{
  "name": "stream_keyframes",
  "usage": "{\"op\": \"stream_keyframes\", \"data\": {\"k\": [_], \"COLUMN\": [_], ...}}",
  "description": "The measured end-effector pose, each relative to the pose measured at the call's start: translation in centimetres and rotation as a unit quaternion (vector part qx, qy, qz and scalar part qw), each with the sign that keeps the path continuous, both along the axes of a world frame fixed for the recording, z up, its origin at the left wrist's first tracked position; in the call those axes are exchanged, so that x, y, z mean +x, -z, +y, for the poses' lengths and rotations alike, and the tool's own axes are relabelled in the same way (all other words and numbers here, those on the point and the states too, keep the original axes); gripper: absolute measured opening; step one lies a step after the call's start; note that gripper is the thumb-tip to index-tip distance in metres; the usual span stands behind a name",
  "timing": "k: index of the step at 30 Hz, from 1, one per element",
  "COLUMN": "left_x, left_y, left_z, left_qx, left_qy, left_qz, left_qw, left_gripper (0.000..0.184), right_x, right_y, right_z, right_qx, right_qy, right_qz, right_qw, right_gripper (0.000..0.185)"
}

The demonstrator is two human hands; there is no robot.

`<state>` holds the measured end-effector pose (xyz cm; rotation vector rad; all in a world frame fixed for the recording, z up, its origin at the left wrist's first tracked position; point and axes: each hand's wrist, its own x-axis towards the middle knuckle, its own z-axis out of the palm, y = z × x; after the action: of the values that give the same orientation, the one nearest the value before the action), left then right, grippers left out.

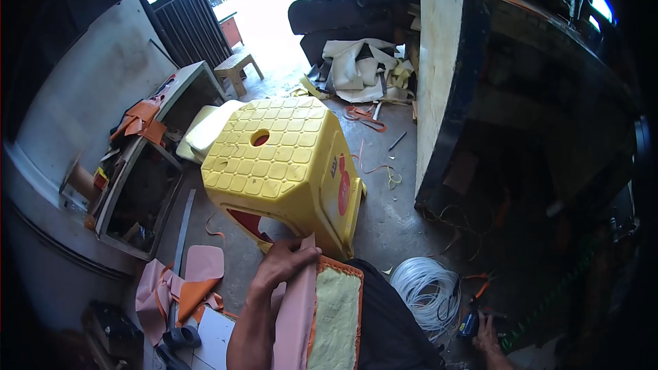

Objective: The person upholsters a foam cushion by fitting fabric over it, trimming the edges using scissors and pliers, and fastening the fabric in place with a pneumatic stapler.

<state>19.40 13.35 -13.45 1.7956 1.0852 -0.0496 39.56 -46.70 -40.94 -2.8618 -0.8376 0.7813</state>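
My left hand (290, 261) is closed on the upper edge of a pink sheet of upholstery material (296, 315). That sheet lies along a pale yellow foam pad (334, 312) with an orange border, resting at my lap. Low on the right, my right hand (488, 336) is closed around a small blue and black tool (469, 324), which looks like a staple gun. A green coiled hose (528, 327) runs close by that hand. Part of the tool is hidden by the fingers and by shadow.
A yellow plastic stool (274, 157) stands directly ahead. Coiled white cord (423, 294) and orange-handled pliers (482, 286) lie on the floor near my right hand. Pink and orange scraps (199, 274) lie at left. A large wooden panel (439, 82) rises at right.
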Motion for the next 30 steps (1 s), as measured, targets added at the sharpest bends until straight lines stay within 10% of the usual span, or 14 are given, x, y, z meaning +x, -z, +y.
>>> {"op": "stream_keyframes", "data": {"k": [6, 8, 12, 18, 30], "left_x": [0.4, 0.6, 0.8, 0.5, 0.4], "left_y": [0.0, -0.2, -0.5, -0.6, -0.1], "left_z": [0.0, -0.2, 0.3, -0.1, -0.2], "left_qx": [-0.018, -0.014, -0.023, -0.024, -0.041], "left_qy": [0.024, 0.023, 0.058, 0.067, 0.08], "left_qz": [-0.016, -0.013, -0.027, -0.056, -0.099], "left_qw": [0.999, 1.0, 0.998, 0.996, 0.991], "left_gripper": [0.062, 0.056, 0.06, 0.062, 0.046], "right_x": [2.4, 2.5, 0.5, -1.5, -1.8], "right_y": [-2.2, -10.8, -18.0, -24.5, -25.6], "right_z": [7.9, 15.0, 22.8, 32.3, 38.4], "right_qx": [0.138, 0.023, 0.198, 0.521, 0.464], "right_qy": [0.121, 0.117, -0.046, -0.26, -0.305], "right_qz": [0.08, 0.094, 0.173, 0.302, 0.297], "right_qw": [0.98, 0.988, 0.964, 0.755, 0.777], "right_gripper": [0.077, 0.06, 0.039, 0.028, 0.03]}}
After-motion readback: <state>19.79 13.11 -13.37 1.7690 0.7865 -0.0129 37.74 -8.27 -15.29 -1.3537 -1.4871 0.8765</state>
